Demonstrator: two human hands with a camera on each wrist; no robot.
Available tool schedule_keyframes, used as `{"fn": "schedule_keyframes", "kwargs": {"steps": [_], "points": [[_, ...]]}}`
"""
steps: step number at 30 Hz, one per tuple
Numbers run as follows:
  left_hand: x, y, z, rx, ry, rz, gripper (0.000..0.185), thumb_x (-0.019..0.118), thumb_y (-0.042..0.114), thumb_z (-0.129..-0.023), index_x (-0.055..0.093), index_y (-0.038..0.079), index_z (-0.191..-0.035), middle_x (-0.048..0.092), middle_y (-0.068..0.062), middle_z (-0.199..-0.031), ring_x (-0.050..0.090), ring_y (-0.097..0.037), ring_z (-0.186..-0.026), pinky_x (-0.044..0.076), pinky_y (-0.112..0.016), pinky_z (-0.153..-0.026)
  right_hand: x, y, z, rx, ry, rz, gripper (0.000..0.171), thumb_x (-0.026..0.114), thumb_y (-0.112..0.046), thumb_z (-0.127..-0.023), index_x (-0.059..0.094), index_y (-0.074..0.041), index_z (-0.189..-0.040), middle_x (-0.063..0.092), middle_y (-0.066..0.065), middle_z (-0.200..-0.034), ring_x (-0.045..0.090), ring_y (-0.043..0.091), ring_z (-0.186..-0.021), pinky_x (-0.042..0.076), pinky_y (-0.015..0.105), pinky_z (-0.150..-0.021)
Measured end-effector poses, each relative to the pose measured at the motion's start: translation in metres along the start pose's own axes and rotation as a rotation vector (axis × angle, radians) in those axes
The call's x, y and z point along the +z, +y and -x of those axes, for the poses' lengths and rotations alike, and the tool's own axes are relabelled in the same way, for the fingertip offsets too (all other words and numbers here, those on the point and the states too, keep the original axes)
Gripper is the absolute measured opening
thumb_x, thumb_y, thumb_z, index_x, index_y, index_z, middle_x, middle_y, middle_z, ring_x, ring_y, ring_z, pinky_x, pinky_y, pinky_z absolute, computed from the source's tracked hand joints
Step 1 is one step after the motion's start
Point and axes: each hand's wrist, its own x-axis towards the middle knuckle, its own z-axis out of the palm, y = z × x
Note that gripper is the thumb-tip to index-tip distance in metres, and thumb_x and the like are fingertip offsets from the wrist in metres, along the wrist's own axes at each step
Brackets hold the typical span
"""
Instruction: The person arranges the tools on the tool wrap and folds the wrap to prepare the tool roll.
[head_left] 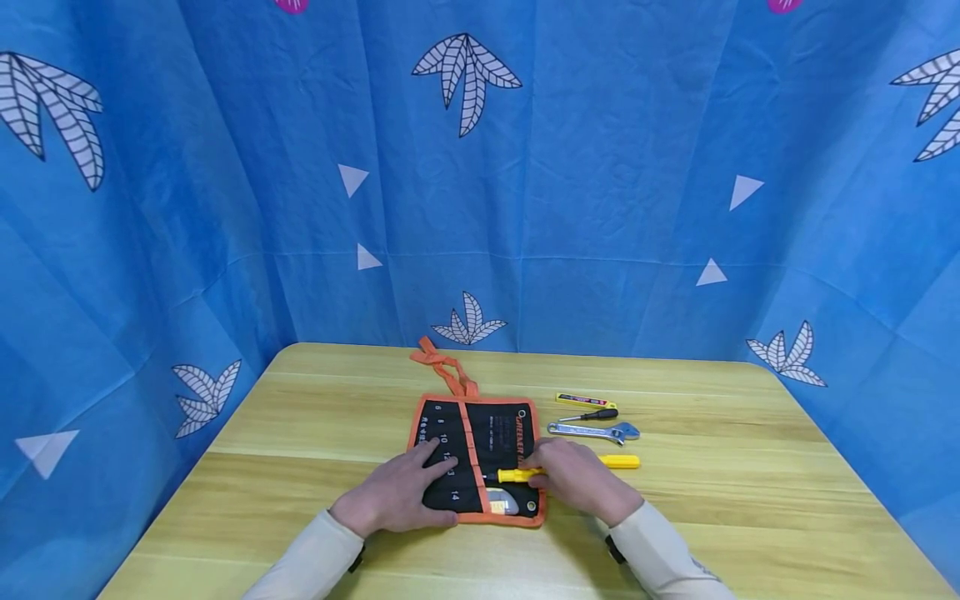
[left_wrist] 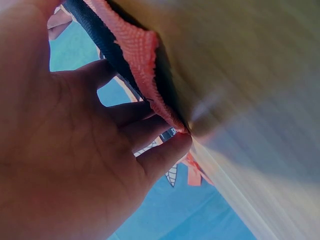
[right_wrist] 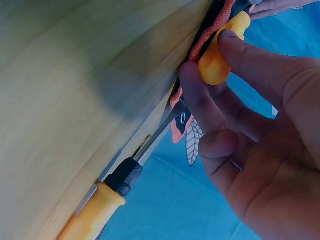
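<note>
low in the middle of the head view a black tool roll with orange edging lies unrolled and flat on the wooden table, its orange tie straps trailing toward the upper edge of the tabletop. the left hand lies flat on the roll's numbered pockets, fingers straight and pressing the cloth down. the right hand pinches a yellow-handled tool between thumb and fingers — in the right wrist view the yellow handle sits right at the roll's orange edge. the step looks to be feeding this tool into a pocket; the next move probably calls for keeping the cloth pinned while the tool slides straight along the pocket line.

to the right of the roll, mid-frame, lie a second yellow screwdriver, an adjustable wrench, a small black-handled screwdriver and a yellow utility knife.
</note>
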Motion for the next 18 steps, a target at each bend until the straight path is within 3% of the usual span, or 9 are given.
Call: {"fn": "schedule_keyframes", "kwargs": {"steps": [10,18], "points": [[-0.0007,0.0005,-0.0001,-0.001,-0.003,0.003,0.087,0.071,0.068,-0.084,0.05,0.021,-0.153,0.031,-0.018,-0.165,0.035,-0.04,-0.149,0.036,-0.058,-0.117,0.0009,-0.0009,-0.0033,-0.013,0.0,-0.019,0.021,0.078,-0.012,-0.09,0.081,-0.012,-0.111,0.078,0.0,-0.104,0.07,0.015,-0.091,0.055,0.025,-0.063],[-0.0008,0.0008,-0.0002,-0.004,-0.002,-0.002,0.087,0.071,0.068,-0.084,0.05,0.021,-0.153,0.031,-0.019,-0.164,0.036,-0.04,-0.149,0.037,-0.058,-0.117,0.0023,-0.0025,-0.0049,-0.024,0.005,-0.01,0.019,0.078,-0.013,-0.09,0.082,-0.012,-0.108,0.075,-0.001,-0.095,0.058,0.005,-0.076,0.05,0.024,-0.061]]}}
